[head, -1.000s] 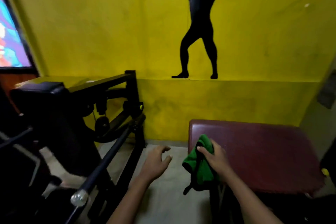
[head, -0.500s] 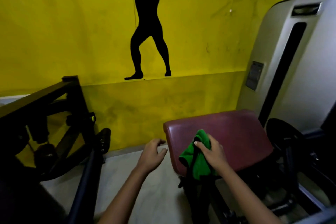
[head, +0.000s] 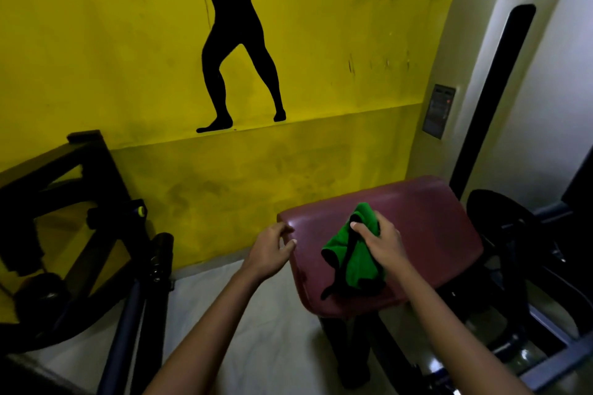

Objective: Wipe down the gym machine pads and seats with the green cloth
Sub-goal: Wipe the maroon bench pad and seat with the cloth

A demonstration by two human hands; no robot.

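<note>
A maroon seat [head: 433, 228] stands by a yellow wall [head: 96, 42] on a pale floor [head: 240, 314]. The right hand [head: 382, 242] grips the green cloth [head: 353, 253] on the seat; the left hand [head: 269, 250], fingers loosely curled, touches its edge.

Head view (wide-angle), facing forward, angled downward

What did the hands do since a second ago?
The left hand reached forward to the edge of the dark red padded seat. The right hand carried the bunched green cloth further onto the seat. It still grips the cloth.
</note>
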